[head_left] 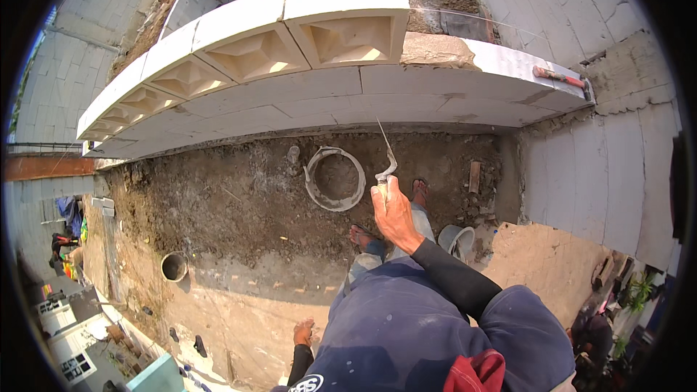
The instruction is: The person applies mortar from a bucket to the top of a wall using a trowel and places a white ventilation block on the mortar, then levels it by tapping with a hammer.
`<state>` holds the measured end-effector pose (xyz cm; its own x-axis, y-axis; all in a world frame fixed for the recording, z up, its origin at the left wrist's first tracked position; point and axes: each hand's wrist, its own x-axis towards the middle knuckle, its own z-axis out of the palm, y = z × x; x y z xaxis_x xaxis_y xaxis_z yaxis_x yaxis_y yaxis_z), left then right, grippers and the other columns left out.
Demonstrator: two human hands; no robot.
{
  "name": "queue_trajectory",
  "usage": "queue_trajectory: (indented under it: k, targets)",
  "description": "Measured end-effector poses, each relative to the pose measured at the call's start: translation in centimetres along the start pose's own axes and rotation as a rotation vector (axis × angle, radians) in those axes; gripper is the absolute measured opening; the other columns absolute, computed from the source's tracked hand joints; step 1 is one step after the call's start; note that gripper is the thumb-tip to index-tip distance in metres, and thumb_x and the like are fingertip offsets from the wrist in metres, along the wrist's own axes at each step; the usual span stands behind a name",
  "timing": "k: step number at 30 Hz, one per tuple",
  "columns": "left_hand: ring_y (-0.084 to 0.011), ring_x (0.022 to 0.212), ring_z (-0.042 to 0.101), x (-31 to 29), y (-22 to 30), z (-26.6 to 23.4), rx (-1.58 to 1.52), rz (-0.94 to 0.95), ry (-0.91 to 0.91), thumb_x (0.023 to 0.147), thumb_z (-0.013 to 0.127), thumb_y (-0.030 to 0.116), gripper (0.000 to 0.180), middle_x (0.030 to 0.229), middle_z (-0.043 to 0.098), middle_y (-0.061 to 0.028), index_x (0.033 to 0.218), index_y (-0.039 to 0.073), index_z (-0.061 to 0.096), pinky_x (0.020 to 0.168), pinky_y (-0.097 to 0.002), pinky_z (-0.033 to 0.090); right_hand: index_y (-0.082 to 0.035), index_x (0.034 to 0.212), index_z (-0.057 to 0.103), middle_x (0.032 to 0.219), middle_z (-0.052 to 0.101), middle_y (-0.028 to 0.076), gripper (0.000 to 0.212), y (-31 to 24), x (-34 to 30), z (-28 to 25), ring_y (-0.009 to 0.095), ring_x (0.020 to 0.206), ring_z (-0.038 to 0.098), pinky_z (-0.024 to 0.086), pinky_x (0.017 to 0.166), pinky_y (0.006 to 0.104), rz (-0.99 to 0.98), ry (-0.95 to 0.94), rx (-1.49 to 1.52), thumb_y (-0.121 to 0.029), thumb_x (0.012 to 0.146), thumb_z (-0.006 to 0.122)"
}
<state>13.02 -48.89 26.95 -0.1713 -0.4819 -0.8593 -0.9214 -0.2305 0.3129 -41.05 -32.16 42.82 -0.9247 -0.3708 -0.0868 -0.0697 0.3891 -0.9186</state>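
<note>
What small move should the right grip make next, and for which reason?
Probably bring the thin grey metal trowel in the right grip up to the rough tan patch on the white block wall and smooth it: it looks uneven, adjoins the nearest pale, recessed block, and bears no block.

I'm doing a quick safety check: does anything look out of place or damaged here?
One thing: a red-handled tool, apparently a hammer, lies loose on top of the white block wall, at its right end near the front edge, where it could perhaps be knocked off. Nothing else clearly stands out.
</note>
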Motion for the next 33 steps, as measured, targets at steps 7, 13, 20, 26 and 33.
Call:
queue_trajectory:
  k: [7,13,20,26,33]
  targets:
    - [-0.0202,0.099,0.068,-6.0,7.7,6.6,-0.606,-0.147,0.119,0.096,0.068,0.033,0.055,0.120,0.063,-0.0075,0.144,0.013,0.050,0.082,-0.0338,0.053,0.002,0.108,0.055,0.091,0.065,0.030,0.031,13.6,-1.3,6.2,0.049,0.087,0.064,0.050,0.072,0.0553,0.088,-0.552,-0.565,-0.028,0.099,0.054]
    - [-0.0107,0.089,0.063,-10.2,3.3,11.8,-0.619,-0.212,0.107,0.094,0.070,0.027,0.061,0.103,0.069,-0.0062,0.141,-0.006,0.049,0.072,-0.0247,0.047,0.005,0.109,0.059,0.094,0.069,0.028,0.034,29.2,5.2,19.7,0.044,0.087,0.069,0.056,0.073,0.0543,-0.041,-0.789,-0.974,-0.026,0.097,0.056]
    - [-0.0262,0.110,0.065,-17.8,-5.7,16.0,-0.713,-0.760,0.098,0.095,0.066,0.035,0.066,0.122,0.064,-0.0121,0.146,-0.001,0.045,0.088,-0.0367,0.050,0.004,0.107,0.062,0.095,0.071,0.022,0.029,41.6,8.5,28.6,0.044,0.086,0.068,0.056,0.078,0.0574,-0.070,-0.816,-1.092,-0.022,0.097,0.051]
    - [-0.0291,0.114,0.064,-16.8,-5.5,16.9,-0.730,-0.720,0.034,0.095,0.067,0.034,0.066,0.128,0.062,-0.0151,0.147,0.002,0.044,0.094,-0.0376,0.050,0.001,0.103,0.067,0.096,0.070,0.022,0.037,42.7,4.8,30.0,0.042,0.092,0.066,0.055,0.083,0.0554,0.028,-0.877,-1.062,-0.031,0.103,0.048]
    - [-0.0138,0.095,0.065,-10.9,0.2,13.1,-0.739,-0.408,0.149,0.095,0.070,0.028,0.062,0.106,0.068,-0.0080,0.144,-0.004,0.047,0.077,-0.0249,0.049,-0.005,0.097,0.063,0.071,0.056,0.003,0.040,36.9,9.4,23.9,0.015,0.055,0.054,0.046,0.051,0.0358,0.781,-1.161,-0.226,-0.044,0.101,0.054]
